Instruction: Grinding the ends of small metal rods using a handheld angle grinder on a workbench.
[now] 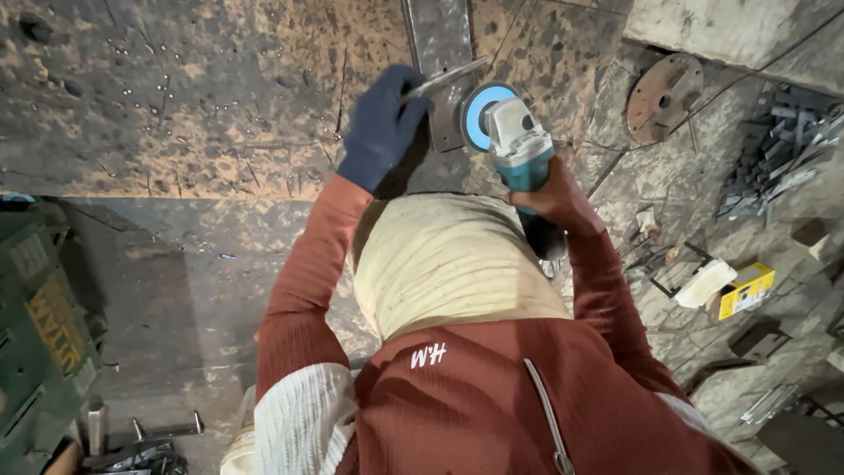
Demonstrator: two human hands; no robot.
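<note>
My left hand, in a dark blue glove, grips a thin flat metal strip that rests across a wider steel plate on a pitted workbench. My right hand, bare, holds the body of a teal angle grinder. Its blue-faced disc stands close beside the strip, just right of my gloved hand. Rust-red sleeves cover both arms.
A rusty round flange lies at the upper right. Cut metal pieces are piled at the far right. A yellow box and a white block sit on the stone floor. A green machine stands at the left.
</note>
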